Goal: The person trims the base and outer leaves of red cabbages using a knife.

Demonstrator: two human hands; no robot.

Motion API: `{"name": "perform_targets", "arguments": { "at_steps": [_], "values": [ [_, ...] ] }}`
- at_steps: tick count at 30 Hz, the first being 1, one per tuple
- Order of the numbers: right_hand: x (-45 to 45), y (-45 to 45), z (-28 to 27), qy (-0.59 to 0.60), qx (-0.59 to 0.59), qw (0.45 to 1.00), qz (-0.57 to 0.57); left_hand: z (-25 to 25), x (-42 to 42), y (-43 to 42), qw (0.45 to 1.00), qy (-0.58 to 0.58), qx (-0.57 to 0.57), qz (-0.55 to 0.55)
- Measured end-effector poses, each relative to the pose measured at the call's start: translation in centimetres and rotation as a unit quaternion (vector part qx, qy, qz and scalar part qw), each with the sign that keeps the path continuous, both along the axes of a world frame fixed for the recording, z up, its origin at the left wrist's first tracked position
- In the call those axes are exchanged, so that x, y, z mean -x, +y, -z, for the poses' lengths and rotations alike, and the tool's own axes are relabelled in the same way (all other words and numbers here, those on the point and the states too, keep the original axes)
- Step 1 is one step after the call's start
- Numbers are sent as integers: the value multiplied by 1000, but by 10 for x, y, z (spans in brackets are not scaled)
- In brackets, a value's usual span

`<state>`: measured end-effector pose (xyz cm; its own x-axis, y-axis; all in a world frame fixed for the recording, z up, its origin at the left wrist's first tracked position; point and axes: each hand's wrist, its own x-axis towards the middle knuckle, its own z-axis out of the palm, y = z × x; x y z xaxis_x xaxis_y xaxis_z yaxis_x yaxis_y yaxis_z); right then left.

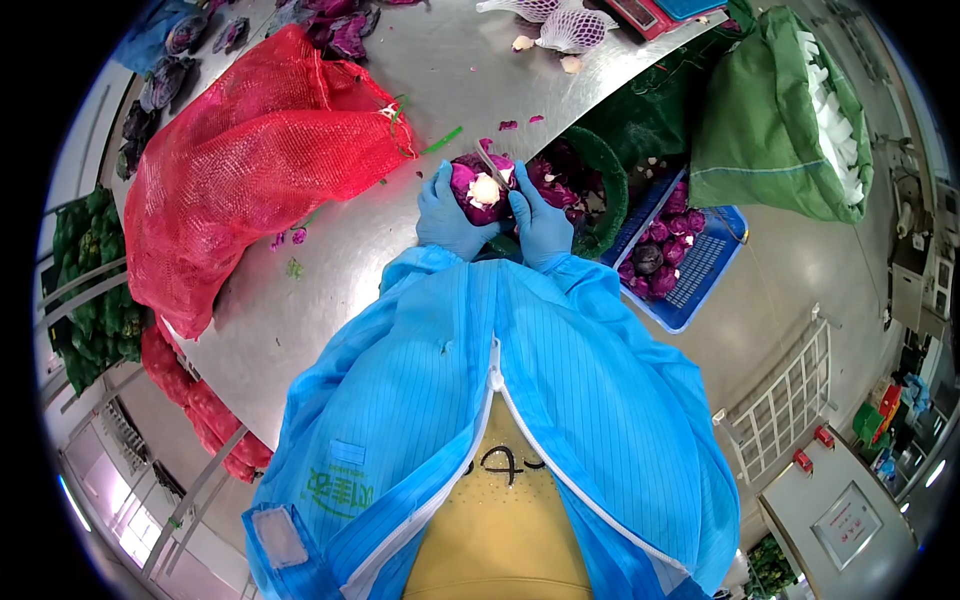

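A red cabbage (466,184) with its pale cut stem facing up is cupped in my gloved left hand (448,218), whose fingers wrap round its left side. From my gloved right hand (541,222), a knife (492,163) reaches across the top of the cabbage; its handle is hidden in the fingers. Just right of the hands stands a green bin (608,190) holding purple leaves (560,180). A few purple scraps (508,125) lie on the metal table (440,80) beyond the cabbage.
A full red mesh sack (250,170) covers the table's left part. To the right, a blue crate (685,315) holds several red cabbages (655,250), near a green sack (785,130). A red scale (645,18) and white foam nets (577,28) sit at the far edge.
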<state>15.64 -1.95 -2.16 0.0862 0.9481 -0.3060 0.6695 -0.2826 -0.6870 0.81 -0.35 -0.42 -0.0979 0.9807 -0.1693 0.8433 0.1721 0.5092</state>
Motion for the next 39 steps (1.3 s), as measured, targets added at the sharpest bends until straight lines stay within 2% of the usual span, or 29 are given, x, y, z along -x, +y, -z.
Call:
{"name": "perform_targets", "arguments": {
  "at_steps": [10, 12, 13, 16, 19, 22, 24, 25, 27, 29, 31, 33, 36, 37, 38, 39],
  "values": [
    [7, -2, 6, 84, 23, 994, 65, 8, -1, -3, 1000, -10, -28, 2],
    [8, -3, 11, 126, -5, 987, 98, 8, -1, -3, 999, 7, -33, 7],
    [4, 4, 21, 186, -27, 969, 161, 9, -2, -6, 999, 5, -32, 8],
    [1, 10, 29, 176, 1, 970, 169, 9, -2, -5, 999, -14, -18, -27],
    [-1, 12, 24, 158, -22, 976, 150, 0, 1, -2, 999, -49, 21, -8],
    [-1, 11, 19, 215, 14, 963, 164, -1, 1, -2, 998, -46, 32, -11],
    [-1, 13, 14, 133, -1, 983, 125, -1, 2, 0, 998, -46, 33, -11],
    [-1, 14, 9, 135, -1, 983, 126, 1, 3, -1, 998, -45, 38, -11],
    [-4, 21, -4, 22, -18, 998, 62, 4, 4, -1, 998, -50, 33, -12],
    [-7, 30, -6, 43, 5, 996, 80, 5, 4, -1, 998, -56, 31, -13],
    [-8, 37, -8, 1, -72, 994, 81, 5, 3, 0, 998, -53, 35, -15],
    [-5, 41, -4, -8, -86, 994, 67, 14, 8, -2, 997, -70, 30, -20],
    [0, 41, 27, 105, -148, 973, 144, 15, 10, -2, 993, -117, 13, -26],
    [0, 38, 29, 105, -150, 973, 142, 15, 11, -1, 989, -146, 0, -26],
    [1, 32, 31, 235, -114, 938, 229, 17, 13, -1, 989, -145, -1, -29],
    [3, 25, 25, 358, -73, 877, 311, 24, 15, 0, 986, -162, -17, -44]
  ]
}}
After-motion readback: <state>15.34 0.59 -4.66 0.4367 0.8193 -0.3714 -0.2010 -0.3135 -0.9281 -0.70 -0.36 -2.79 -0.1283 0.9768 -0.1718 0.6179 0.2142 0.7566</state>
